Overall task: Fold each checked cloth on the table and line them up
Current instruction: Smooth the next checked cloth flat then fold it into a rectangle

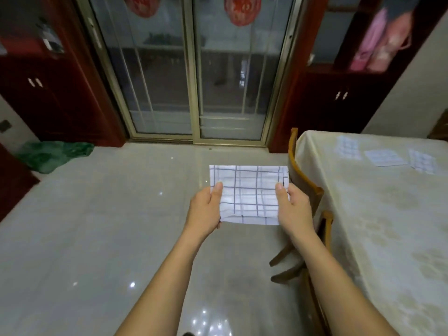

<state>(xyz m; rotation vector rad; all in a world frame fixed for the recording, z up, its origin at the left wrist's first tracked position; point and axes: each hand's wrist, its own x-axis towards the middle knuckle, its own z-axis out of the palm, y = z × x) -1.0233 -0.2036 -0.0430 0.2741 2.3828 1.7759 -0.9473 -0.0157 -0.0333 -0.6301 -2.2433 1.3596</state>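
- The pale tiled floor [97, 238] fills the middle and the left of the view, and it reflects some small lights.
- A sliding glass door [194, 81] stands at the far end of the room, between two dark red cabinets.
- The counter [388, 226] is on the right side, covered with a cream patterned cover that hangs over its edge.
- A wooden chair [305, 190] stands just beside the left edge of the counter.
- The checked cloth [249, 192], white with dark lines, is folded to a flat rectangle and is held in the air over the floor, left of the chair and not above the counter.
- The left hand [206, 209] pinches the left edge of this cloth, thumb on top and fingers under it.
- The right hand [294, 209] pinches the right edge in the same way.
- Three folded cloths [347, 147] [385, 157] [423, 162] lie near each other in a rough row at the far part of the counter, well apart from the hands.
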